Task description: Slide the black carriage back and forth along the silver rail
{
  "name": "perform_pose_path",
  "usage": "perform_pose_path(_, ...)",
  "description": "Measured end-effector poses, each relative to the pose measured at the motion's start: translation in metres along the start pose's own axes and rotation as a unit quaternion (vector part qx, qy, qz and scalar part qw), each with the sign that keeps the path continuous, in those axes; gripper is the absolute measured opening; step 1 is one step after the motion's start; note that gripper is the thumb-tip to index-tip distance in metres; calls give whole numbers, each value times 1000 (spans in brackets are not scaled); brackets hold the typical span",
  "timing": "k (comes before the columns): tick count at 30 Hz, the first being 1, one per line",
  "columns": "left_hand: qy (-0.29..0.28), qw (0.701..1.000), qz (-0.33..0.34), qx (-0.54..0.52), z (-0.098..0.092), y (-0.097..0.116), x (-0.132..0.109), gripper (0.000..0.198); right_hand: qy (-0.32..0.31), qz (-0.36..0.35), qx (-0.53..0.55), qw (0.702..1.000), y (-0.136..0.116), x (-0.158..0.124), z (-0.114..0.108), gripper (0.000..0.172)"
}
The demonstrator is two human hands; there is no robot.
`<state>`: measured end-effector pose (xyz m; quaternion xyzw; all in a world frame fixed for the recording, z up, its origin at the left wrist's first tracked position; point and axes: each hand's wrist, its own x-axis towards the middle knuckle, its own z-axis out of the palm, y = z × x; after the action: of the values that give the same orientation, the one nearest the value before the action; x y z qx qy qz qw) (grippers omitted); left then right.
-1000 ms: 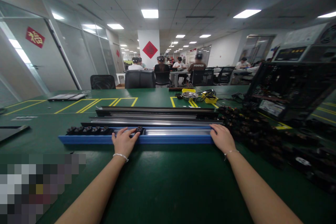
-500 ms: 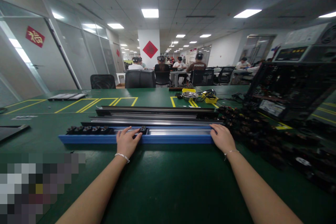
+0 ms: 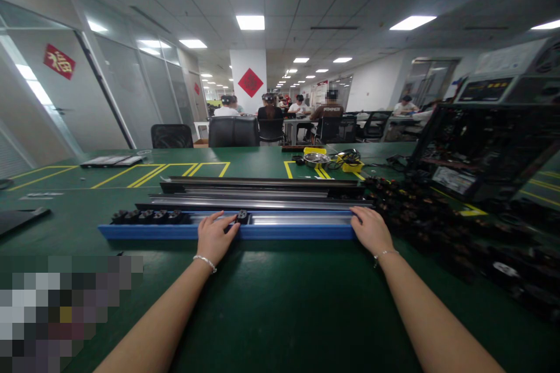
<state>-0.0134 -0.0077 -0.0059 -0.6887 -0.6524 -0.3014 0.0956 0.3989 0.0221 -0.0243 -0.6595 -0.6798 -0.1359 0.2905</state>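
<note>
A long blue rail with a shiny metal channel lies crosswise on the green table. My left hand has its thumb and index finger at a small black round-topped part sitting in the channel, pinching it from the left. Several similar black parts stand in a row at the rail's left end. At the other end, my right hand grips the rail, thumb at the front and fingers bent over the top. Its fingertips are partly hidden.
Black rails lie just behind the blue one. To the right spreads a heap of dark parts, with an open black case behind it. A metal bowl and cables sit farther back. People work at distant tables.
My left hand and the small black part have slid slightly to the right along the channel. My right hand and the rail have stayed about where they were.
</note>
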Motion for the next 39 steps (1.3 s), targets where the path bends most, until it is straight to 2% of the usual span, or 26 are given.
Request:
perform_pose_path(29, -69, 995, 70, -27, 2, 8, -4, 33, 8, 0, 7, 1000, -1, 0, 0, 39)
perform_pose_path(39, -81, 994, 75, -19, 2, 8, -6, 32, 2, 68, -18, 998, -26, -4, -11, 37)
